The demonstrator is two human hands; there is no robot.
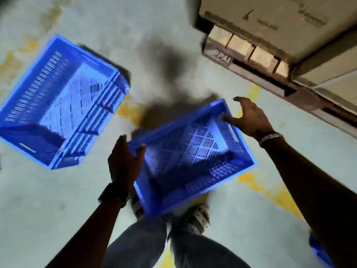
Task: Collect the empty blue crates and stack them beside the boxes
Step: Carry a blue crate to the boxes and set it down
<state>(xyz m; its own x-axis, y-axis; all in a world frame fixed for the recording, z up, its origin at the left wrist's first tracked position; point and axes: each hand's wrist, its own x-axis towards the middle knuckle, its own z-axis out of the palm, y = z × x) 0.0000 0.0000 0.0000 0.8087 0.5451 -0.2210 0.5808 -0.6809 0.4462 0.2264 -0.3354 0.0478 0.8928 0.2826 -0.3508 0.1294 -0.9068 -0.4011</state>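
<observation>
An empty blue crate (193, 157) lies tilted in front of my feet, its near corner covering my shoe tips. My left hand (124, 161) rests against its left end, fingers nearly straight, thumb over the rim; whether it grips is unclear. My right hand (249, 118) hovers at the crate's far right end with fingers spread, one fingertip touching the rim. A second empty blue crate (58, 105) sits on the floor to the left, apart from both hands. Cardboard boxes (280, 20) stand at the upper right.
The boxes rest on a pallet (270, 82) whose edge runs diagonally along the right. Worn yellow floor lines (270, 190) cross the grey concrete. A bit of another blue object (320, 252) shows behind my right forearm. My legs and shoes (197, 219) are below the crate.
</observation>
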